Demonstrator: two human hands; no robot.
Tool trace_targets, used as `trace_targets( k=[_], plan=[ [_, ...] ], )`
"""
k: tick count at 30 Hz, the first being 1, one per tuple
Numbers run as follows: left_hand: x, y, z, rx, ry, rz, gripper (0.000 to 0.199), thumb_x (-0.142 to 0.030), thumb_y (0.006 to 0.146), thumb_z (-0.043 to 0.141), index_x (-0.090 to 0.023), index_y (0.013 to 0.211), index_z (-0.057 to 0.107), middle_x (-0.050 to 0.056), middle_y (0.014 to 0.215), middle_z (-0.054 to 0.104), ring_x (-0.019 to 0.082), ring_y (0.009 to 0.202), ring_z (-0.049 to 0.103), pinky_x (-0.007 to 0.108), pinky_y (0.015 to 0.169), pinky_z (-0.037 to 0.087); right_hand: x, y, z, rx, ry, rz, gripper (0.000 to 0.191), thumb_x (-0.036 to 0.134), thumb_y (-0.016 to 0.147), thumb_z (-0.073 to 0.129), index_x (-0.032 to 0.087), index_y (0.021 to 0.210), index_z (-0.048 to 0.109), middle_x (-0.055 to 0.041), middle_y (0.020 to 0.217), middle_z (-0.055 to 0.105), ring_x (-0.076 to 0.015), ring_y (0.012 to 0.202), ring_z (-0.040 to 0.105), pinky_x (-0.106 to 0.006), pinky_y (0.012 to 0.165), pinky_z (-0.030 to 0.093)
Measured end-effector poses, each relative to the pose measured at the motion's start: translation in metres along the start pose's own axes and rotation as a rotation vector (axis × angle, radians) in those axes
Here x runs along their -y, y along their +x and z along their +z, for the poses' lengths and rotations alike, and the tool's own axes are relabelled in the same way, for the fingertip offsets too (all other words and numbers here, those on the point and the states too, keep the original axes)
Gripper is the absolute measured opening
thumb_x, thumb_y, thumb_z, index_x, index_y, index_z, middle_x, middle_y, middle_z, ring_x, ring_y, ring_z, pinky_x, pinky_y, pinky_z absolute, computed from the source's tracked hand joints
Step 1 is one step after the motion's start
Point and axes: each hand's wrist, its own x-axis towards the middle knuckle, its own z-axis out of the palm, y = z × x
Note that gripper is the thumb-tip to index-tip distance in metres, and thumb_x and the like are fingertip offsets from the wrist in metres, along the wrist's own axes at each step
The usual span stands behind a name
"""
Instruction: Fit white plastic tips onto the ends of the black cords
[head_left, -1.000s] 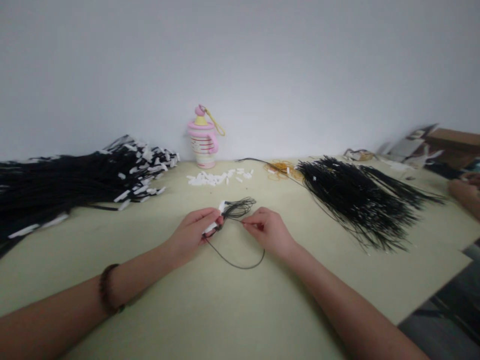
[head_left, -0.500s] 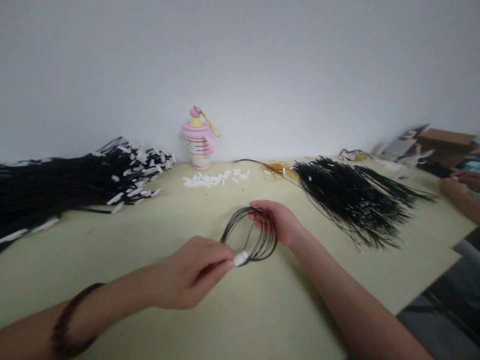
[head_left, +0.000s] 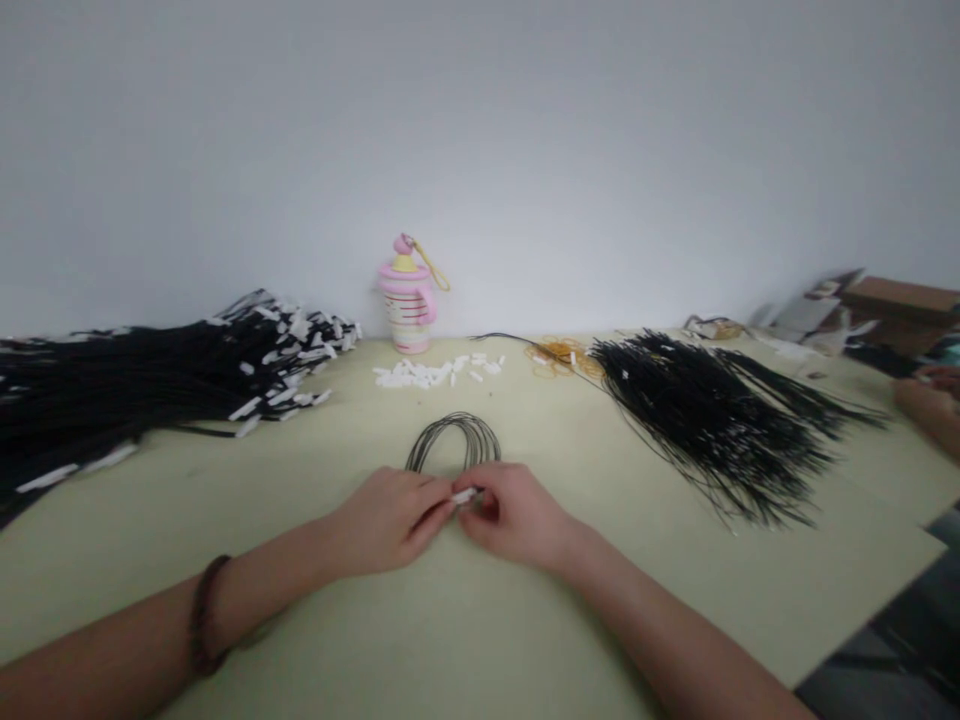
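Note:
A coil of thin black cable [head_left: 459, 425] stands up in a loop behind my fingers. White tube-like pieces [head_left: 465, 495] gather at its lower side, between my two hands. My left hand [head_left: 401, 515] pinches the coil's white pieces from the left with thumb and forefinger. From the right, my right hand [head_left: 510, 510] pinches the same spot, its fingertips almost touching those of the left. The cable ends inside my fingers are hidden.
Black cables with white ends [head_left: 187, 370] are heaped at left. Loose white pieces [head_left: 427, 373] lie before a pink cup [head_left: 407, 308]. Yellow rubber bands [head_left: 555, 357] and another black cable pile [head_left: 712, 420] are to the right. A co-worker's hand [head_left: 930, 400] shows at far right.
My right hand has left the coil's far side and come down to the white pieces beside my left hand. The loop now sits farther left, behind both hands.

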Motion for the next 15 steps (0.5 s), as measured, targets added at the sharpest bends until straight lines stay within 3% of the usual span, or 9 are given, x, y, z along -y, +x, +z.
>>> trace_targets(
  k=[4, 8, 12, 15],
  plan=[
    [0.014, -0.001, -0.012, -0.002, -0.111, -0.101, 0.032, -0.044, 0.088, 0.044, -0.019, 0.07, 0.056, 0.0, 0.064, 0.059, 0.016, 0.058, 0.053, 0.025, 0.051, 0.024, 0.0, 0.0, 0.007, 0.028, -0.01, 0.014, 0.021, 0.009, 0.069, 0.052, 0.015, 0.083, 0.065, -0.0003, 0.069, 0.059, -0.0099, 0.061, 0.05, -0.019, 0.058, 0.037],
    [0.043, -0.005, -0.047, -0.055, -0.279, -0.232, 0.037, -0.053, 0.066, 0.068, -0.019, 0.059, 0.056, -0.004, 0.051, 0.05, 0.012, 0.048, 0.043, 0.024, 0.048, 0.018, -0.007, 0.001, 0.006, -0.026, 0.0, 0.098, 0.023, 0.012, 0.07, 0.051, 0.015, 0.087, 0.066, -0.0018, 0.072, 0.062, -0.0095, 0.057, 0.05, -0.018, 0.054, 0.037],
    [0.085, -0.02, -0.092, -0.34, -0.487, -0.438, 0.037, -0.048, 0.067, 0.068, -0.017, 0.055, 0.051, -0.006, 0.047, 0.043, 0.01, 0.046, 0.036, 0.022, 0.047, 0.019, -0.02, 0.004, 0.004, -0.077, 0.019, 0.171, 0.023, 0.016, 0.073, 0.051, 0.012, 0.09, 0.065, -0.0045, 0.077, 0.063, -0.0106, 0.058, 0.054, -0.019, 0.054, 0.041],
    [0.12, -0.045, -0.122, -0.586, -0.715, -0.598, 0.041, -0.044, 0.071, 0.065, -0.017, 0.05, 0.043, -0.007, 0.043, 0.031, 0.008, 0.041, 0.03, 0.021, 0.045, 0.02, -0.024, 0.006, 0.005, -0.094, 0.027, 0.184, 0.022, 0.019, 0.076, 0.05, 0.011, 0.09, 0.065, -0.0033, 0.069, 0.06, -0.0115, 0.057, 0.053, -0.02, 0.052, 0.04]
  ],
)
